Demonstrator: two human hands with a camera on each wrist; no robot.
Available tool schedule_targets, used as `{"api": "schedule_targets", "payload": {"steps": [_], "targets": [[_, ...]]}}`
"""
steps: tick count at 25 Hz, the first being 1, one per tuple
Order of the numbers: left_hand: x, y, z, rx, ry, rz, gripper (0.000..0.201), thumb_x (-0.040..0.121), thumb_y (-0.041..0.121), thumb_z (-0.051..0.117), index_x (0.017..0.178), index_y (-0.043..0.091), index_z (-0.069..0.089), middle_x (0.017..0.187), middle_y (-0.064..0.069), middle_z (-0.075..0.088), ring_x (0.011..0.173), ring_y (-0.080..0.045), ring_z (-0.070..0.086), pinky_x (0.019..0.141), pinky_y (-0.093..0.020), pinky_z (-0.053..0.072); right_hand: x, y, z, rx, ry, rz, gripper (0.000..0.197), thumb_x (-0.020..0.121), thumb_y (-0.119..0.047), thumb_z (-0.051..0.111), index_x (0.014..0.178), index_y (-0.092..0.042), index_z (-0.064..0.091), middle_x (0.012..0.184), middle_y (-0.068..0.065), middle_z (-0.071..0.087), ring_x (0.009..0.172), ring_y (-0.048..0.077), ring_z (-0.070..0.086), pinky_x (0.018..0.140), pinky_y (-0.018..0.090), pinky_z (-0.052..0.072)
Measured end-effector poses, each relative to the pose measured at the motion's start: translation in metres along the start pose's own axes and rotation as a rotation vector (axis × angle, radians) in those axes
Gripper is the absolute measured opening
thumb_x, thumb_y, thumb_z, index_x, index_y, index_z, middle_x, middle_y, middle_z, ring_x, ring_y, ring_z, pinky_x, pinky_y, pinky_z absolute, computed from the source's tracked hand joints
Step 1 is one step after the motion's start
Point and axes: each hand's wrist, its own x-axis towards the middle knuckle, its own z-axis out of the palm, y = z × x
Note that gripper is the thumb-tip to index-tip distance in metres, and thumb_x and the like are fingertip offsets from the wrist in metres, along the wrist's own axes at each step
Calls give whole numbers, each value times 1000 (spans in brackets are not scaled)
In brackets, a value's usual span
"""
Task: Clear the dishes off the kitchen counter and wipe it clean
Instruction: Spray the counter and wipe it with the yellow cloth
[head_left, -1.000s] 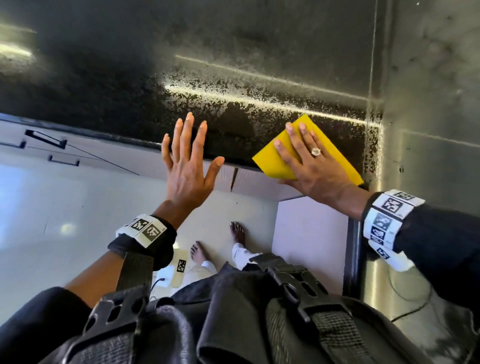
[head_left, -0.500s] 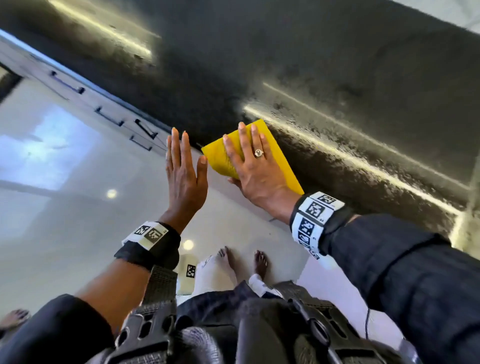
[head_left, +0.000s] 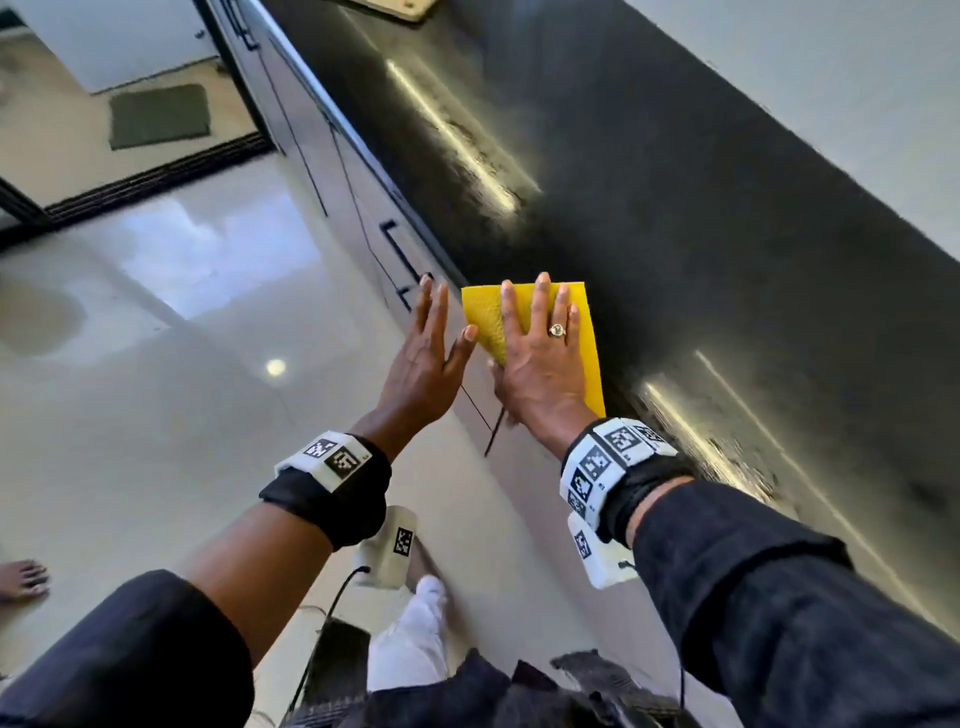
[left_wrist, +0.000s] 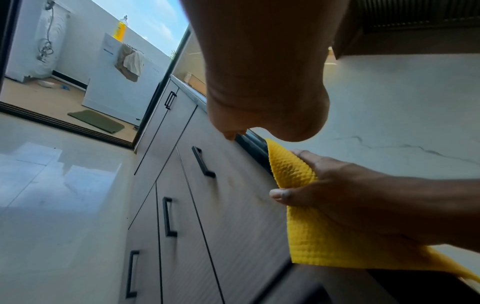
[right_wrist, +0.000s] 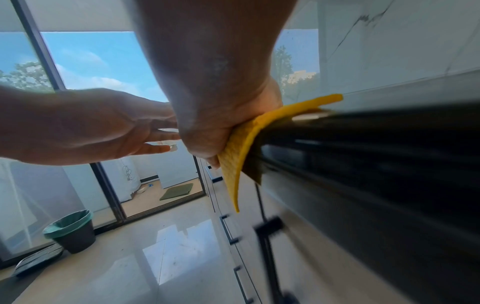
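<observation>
A yellow cloth (head_left: 480, 314) lies on the front edge of the glossy black counter (head_left: 675, 208), and part of it hangs over the edge. My right hand (head_left: 540, 353) lies on top of it with straight fingers. In the left wrist view the right thumb (left_wrist: 280, 194) pinches the hanging part of the cloth (left_wrist: 293, 170) from below. My left hand (head_left: 431, 338) hovers flat and open just left of the cloth, off the counter and over the drawer fronts, holding nothing. No dishes are in view.
Pale drawer fronts with black handles (head_left: 400, 254) run below the counter. A wooden board (head_left: 395, 8) sits at the counter's far end. A lined bin (right_wrist: 71, 230) stands by the glass door and a green mat (head_left: 158, 115) lies beyond it. Another person's foot (head_left: 23, 577) is at the left.
My right hand has slid the cloth leftward along the counter's front edge, and the cloth now droops over it. The left hand has kept pace beside it, still open.
</observation>
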Motion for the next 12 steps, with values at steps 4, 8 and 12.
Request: {"api": "schedule_targets", "payload": {"steps": [4,8,12], "targets": [[87,-41,-77,-25,-1,-26,69,102,43,40,157,14,11,165,-2,-3,151,-14,2,113,-23,11,120,-63,-1,24,-10,11,88,93,-47,52,155,-19,-4,160,25,-7,147,47,-3,118,54,2],[146,-72,-124,-40,-33,-33,70,101,43,42,157,15,11,165,-2,-5,151,-12,0,115,-22,10,196,-92,3,7,0,-3,84,96,-49,45,155,-18,-5,160,26,-7,147,46,-3,118,54,1],[234,-121,-183,-43,-7,-71,70,101,45,42,157,18,10,165,0,-6,150,-12,0,111,-21,9,319,-149,10,-9,-15,-110,81,98,-37,45,155,-18,-9,159,26,-10,147,46,-5,120,53,1]]}}
